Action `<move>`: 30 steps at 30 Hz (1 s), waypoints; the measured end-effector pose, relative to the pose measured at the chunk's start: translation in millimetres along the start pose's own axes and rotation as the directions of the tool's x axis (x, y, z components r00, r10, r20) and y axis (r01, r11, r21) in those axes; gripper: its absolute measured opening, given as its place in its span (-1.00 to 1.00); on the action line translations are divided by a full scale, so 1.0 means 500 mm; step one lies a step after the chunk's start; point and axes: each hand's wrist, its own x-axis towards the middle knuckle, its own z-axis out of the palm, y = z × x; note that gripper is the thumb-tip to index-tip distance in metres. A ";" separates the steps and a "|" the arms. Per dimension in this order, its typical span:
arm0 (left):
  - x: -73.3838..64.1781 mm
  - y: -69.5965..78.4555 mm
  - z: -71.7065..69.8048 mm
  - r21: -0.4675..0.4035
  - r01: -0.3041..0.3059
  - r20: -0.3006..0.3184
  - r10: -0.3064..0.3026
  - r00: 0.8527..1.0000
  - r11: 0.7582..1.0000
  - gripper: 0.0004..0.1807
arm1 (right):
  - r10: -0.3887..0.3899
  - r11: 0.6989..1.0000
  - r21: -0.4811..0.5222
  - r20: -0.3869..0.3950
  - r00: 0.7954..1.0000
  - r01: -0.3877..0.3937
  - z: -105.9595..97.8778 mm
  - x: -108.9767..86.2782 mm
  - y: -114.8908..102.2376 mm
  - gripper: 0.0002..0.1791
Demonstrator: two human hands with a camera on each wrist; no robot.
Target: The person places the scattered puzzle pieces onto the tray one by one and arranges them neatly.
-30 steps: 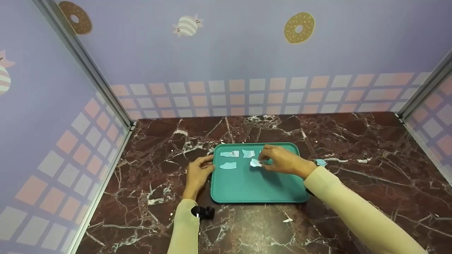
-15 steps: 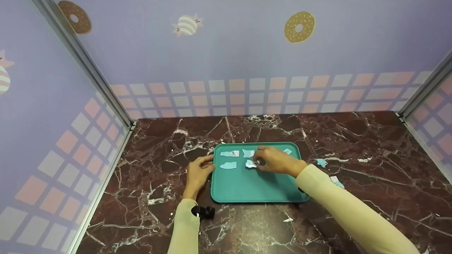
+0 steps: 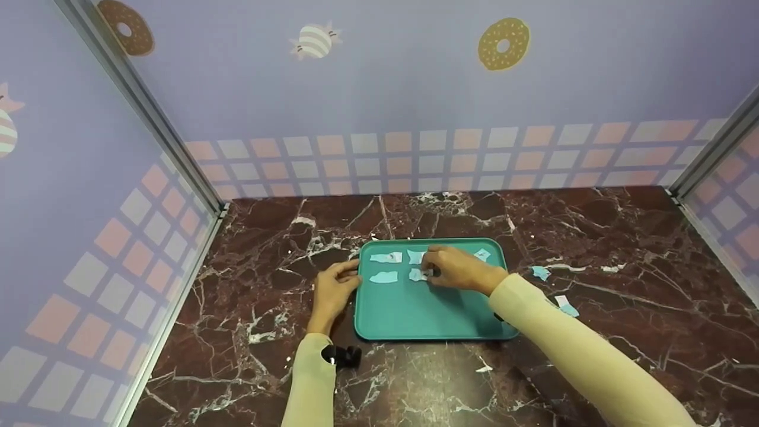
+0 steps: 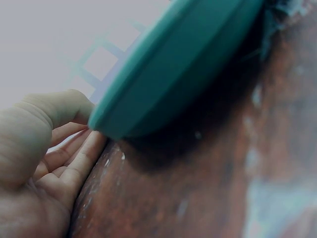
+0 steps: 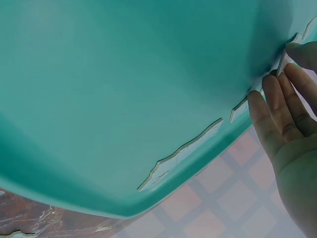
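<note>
A green tray (image 3: 436, 317) lies on the table with several torn blue-and-white paper pieces in it. My left hand (image 3: 332, 293) holds the tray's left rim; in the left wrist view its thumb and fingers meet the tray edge (image 4: 163, 84). Over the tray, my right hand (image 3: 459, 268) pinches a small torn paper piece (image 3: 416, 275), partly covered by the fingertips. That piece lies low in the second row, right of a plain blue piece (image 3: 384, 277). Behind are a wide piece (image 3: 382, 258), a smaller one (image 3: 414, 257) and one at the far right corner (image 3: 483, 255).
Two more torn pieces lie on the dark marbled table right of the tray: a blue scrap (image 3: 540, 273) and a blue-and-white scrap (image 3: 567, 306) beside the right sleeve. A patterned wall (image 3: 415, 160) closes off the back; another stands at the left.
My right hand has moved a little left with the paper piece, which now lies flatter beside the plain blue one. The far right piece has come into view. The left hand stays put.
</note>
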 end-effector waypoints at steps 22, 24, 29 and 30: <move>-0.030 0.086 -0.002 -0.025 -0.024 -0.006 0.024 1.000 0.999 -0.65 | -0.034 0.999 -0.026 -0.028 0.999 0.033 0.006 0.002 0.002 -0.85; -0.032 0.089 -0.003 -0.025 -0.025 -0.007 0.025 1.000 0.999 -0.65 | -0.032 0.999 -0.024 -0.028 0.999 0.031 0.006 0.002 0.002 -0.85; -0.031 0.088 -0.002 -0.026 -0.013 -0.005 0.013 1.000 1.000 -0.65 | -0.027 1.000 -0.014 -0.034 0.999 0.026 0.005 -0.002 0.001 -0.83; -0.031 0.089 -0.002 -0.028 -0.008 -0.004 0.008 1.000 1.000 -0.65 | -0.025 1.000 -0.008 -0.034 0.999 0.025 0.004 -0.002 0.000 -0.83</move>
